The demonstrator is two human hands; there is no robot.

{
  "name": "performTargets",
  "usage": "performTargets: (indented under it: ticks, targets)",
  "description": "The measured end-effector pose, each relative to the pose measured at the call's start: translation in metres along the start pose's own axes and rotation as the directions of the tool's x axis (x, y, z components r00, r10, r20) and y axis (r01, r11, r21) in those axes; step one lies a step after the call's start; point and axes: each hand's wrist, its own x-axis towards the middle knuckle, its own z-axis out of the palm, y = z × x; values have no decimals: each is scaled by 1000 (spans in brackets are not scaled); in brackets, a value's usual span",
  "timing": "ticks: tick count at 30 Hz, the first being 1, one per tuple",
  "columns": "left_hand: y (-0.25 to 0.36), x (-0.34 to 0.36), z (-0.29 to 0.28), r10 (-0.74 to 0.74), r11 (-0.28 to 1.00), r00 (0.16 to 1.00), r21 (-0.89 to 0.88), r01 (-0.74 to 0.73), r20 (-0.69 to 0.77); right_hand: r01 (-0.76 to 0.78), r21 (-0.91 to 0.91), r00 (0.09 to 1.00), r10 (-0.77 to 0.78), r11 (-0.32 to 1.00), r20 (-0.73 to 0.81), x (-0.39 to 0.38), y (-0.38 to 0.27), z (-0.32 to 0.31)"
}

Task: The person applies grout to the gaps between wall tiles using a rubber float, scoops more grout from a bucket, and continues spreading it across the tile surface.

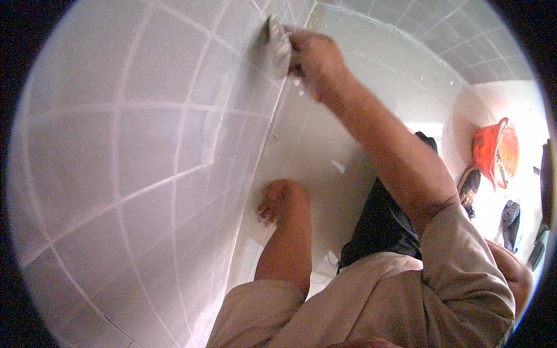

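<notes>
My right arm reaches up and forward to the grey tiled wall [154, 145]. In its closed fingers, my right hand [319, 61] grips a flat tool smeared with whitish paste [280, 49]; motion blur hides its exact kind. The tool's dark edge lies against or very near the tiles, by the wall's far corner. Lower down, my left hand [281, 200] is beside the foot of the tiled wall. Its fingers are loosely bent and apart, and no object shows in them; whether they touch the wall I cannot tell.
Pale grout lines cross the tiles. A smooth light surface [313, 139] with small white specks meets the wall. At the right are an orange bucket [496, 153], a dark shoe [469, 185] and dark cloth [510, 223]. More tiles [464, 37] run along the far side.
</notes>
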Motion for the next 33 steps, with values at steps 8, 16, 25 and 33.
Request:
performTargets:
  ticks: [8,16,25,33]
  targets:
    - [-90,-86,-29,266,890,964,-383,-249,-8,76,690,978,82,720,-194,21,-84,-71]
    - [-90,-52,-20,289,923,943,-212,-320,-164,397,337,917,-354,854,-185,12,-109,-77]
    - [-117,-109,-45,440,869,864,-129,-478,-245,671,-95,683,-664,735,-305,62,-134,-125]
    - [-25,-11,8,27,920,962,369,-129,271,611,-311,685,-683,728,-253,81,-137,-141]
